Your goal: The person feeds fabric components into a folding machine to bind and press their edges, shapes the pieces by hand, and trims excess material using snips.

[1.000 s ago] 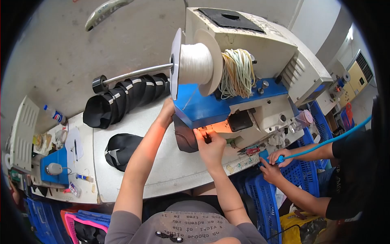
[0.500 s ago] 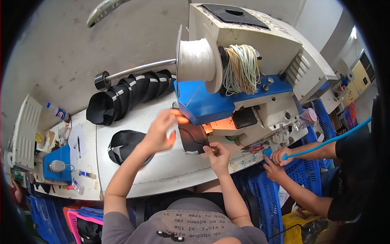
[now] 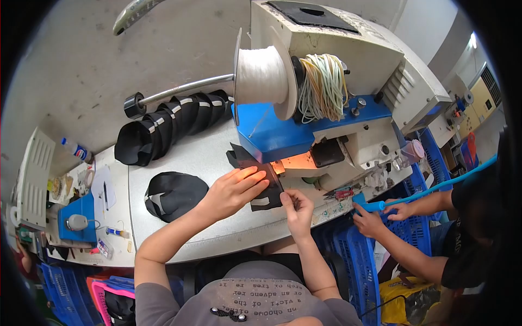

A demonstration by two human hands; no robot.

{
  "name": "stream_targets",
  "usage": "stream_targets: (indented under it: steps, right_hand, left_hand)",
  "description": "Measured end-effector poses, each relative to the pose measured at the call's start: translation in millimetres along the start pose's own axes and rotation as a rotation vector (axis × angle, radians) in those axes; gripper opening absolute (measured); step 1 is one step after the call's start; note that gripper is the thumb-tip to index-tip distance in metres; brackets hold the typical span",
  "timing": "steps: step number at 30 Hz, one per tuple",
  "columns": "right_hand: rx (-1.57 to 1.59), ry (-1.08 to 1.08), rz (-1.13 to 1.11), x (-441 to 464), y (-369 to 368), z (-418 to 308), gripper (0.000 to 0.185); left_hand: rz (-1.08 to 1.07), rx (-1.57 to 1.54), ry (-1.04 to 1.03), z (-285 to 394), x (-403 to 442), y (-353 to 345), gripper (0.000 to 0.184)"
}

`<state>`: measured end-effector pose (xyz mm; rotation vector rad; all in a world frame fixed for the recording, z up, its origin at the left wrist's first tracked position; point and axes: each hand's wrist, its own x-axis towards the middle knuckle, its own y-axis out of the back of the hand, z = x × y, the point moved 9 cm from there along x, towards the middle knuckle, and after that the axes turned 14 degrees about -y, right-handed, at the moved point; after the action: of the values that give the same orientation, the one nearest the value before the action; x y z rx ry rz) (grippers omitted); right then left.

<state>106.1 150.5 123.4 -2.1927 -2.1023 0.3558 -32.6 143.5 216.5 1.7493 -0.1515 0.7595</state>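
A black shoe upper (image 3: 275, 191) with a pale strip along its near edge lies under the blue head of the machine (image 3: 272, 133), lit orange by a lamp there. My left hand (image 3: 234, 193) rests on top of it, fingers stretched out flat. At its near right corner, my right hand (image 3: 297, 212) pinches the edge between thumb and fingers. Another black upper (image 3: 176, 195) lies on the metal table (image 3: 217, 242), left of my left forearm. Behind it stands a row of nested black uppers (image 3: 174, 119).
A spool of white cord (image 3: 263, 76) and a coil of pale tubing (image 3: 322, 89) sit above the machine. Red-handled snips (image 3: 342, 194) lie to the right. Blue crates (image 3: 353, 266) stand below. A co-worker's hands (image 3: 372, 217) hold a blue hose tool close on the right.
My left hand has come down from a blurred, raised position onto the upper. The upper's far end now shows beyond my fingers. The co-worker's hands have moved apart.
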Motion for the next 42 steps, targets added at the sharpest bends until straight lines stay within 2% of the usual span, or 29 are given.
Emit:
stream_targets:
  steps: [6,12,18,22,27,33,36,37,38,39,42]
  right_hand:
    - [-0.065,0.070,0.080,-1,1,-9,0.014]
    - [-0.046,-0.027,0.139,6,-1,-9,0.011]
    - [-0.157,-0.003,0.147,15,-10,-26,0.015]
    - [-0.330,0.062,0.185,22,-17,-36,0.021]
    - [-0.568,0.155,0.243,27,-33,-58,0.018]
    - [-0.518,0.458,0.330,24,-35,-63,0.017]
    - [-0.189,0.136,0.122,32,-11,-13,0.015]
    - [-0.129,0.118,0.061,30,-12,-2,0.014]
    - [-0.068,0.098,0.001,28,-13,9,0.013]
    - [-0.006,0.077,-0.058,27,-14,19,0.013]
    - [0.064,-0.026,-0.090,21,-11,40,0.013]
  left_hand:
    - [-0.063,-0.025,0.022,-6,1,-3,0.035]
    - [-0.108,-0.049,0.070,-15,11,2,0.036]
    - [-0.216,-0.092,0.112,-29,13,-1,0.035]
    - [-0.230,-0.088,0.115,-37,10,-5,0.024]
    - [-0.204,-0.031,0.078,-49,2,-8,0.035]
    - [-0.221,-0.093,0.178,-57,-1,-11,0.038]
    - [-0.284,-0.150,0.214,-49,0,-12,0.040]
    - [-0.308,-0.171,0.222,-43,1,-10,0.040]
    - [-0.293,-0.195,0.230,-38,3,-6,0.050]
    - [-0.296,-0.154,0.189,-32,4,-5,0.051]
    - [-0.280,-0.039,0.083,-19,6,0,0.053]
